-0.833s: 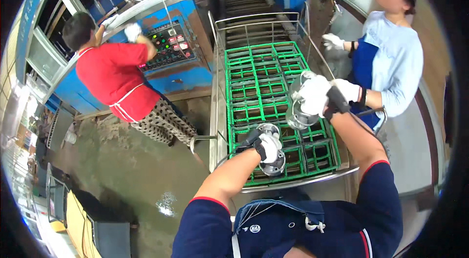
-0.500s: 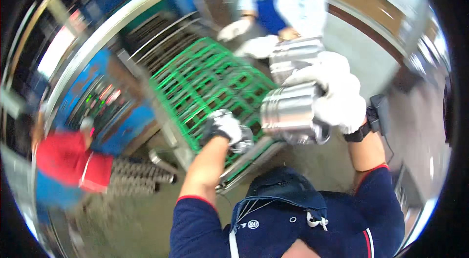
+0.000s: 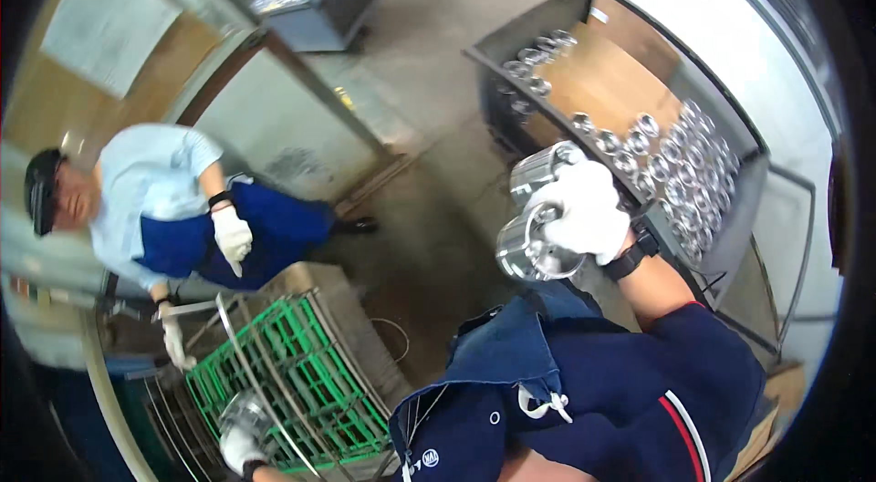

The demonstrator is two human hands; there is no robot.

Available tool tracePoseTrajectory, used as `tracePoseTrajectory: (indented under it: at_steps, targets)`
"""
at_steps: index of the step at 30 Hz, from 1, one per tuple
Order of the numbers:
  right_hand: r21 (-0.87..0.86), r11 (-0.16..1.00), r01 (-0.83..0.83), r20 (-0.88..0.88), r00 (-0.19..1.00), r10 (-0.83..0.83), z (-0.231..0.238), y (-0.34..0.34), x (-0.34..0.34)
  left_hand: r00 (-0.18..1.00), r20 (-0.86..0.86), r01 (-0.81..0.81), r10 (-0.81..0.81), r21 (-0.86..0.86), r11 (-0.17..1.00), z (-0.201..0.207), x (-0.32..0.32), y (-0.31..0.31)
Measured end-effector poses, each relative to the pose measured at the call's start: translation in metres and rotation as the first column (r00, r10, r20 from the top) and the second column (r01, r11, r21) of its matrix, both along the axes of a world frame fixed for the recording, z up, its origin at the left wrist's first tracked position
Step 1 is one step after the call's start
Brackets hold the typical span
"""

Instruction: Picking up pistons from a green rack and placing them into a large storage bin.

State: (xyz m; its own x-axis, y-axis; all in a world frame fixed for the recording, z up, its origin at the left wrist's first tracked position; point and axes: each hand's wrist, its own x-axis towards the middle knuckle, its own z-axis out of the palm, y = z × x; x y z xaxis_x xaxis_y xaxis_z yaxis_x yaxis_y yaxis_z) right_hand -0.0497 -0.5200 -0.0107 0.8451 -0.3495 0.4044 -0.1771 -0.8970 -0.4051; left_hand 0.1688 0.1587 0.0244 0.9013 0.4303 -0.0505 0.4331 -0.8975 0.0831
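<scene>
Metal cylinders (image 3: 520, 249) (two) — shiny — fill right fingers (image 3: 561, 199).

A white sheet (image 3: 114, 19) hangs near a co-worker (image 3: 162, 231) wearing a dark cap (image 3: 43, 195).

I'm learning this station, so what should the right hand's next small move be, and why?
Probably move the right hand slightly outward, over the near edge of the dark bin: it grips two shiny metal cylinders just short of that edge, similar shiny pieces lie inside, and bare brown surface shows among them.
</scene>
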Motion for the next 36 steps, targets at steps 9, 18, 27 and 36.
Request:
tracePoseTrajectory:
  at_steps: [9, 18, 27, 36]
  targets:
    - [-0.077, 0.796, 0.600, -0.281, 0.753, -0.595, -0.034, -0.157, -0.152, 0.880, 0.387, 0.069, -0.276, 0.471, 0.880, 0.130, -0.049, -0.288]
    - [-0.023, 0.766, 0.642, -0.318, 0.722, -0.615, -0.064, -0.231, -0.195, 0.194, 0.421, 0.871, -0.886, -0.489, -0.041, 0.003, 0.012, -0.587]
    - [0.080, 0.520, 0.850, -0.462, 0.494, -0.737, -0.071, -0.227, -0.203, -0.675, 0.131, 0.723, -0.726, -0.079, -0.687, -0.096, 0.014, -0.921]
    - [0.021, -0.046, 0.999, -0.597, -0.024, -0.802, -0.072, -0.210, -0.190, -0.919, -0.244, 0.358, -0.309, -0.189, -0.915, -0.271, 0.011, -1.075]
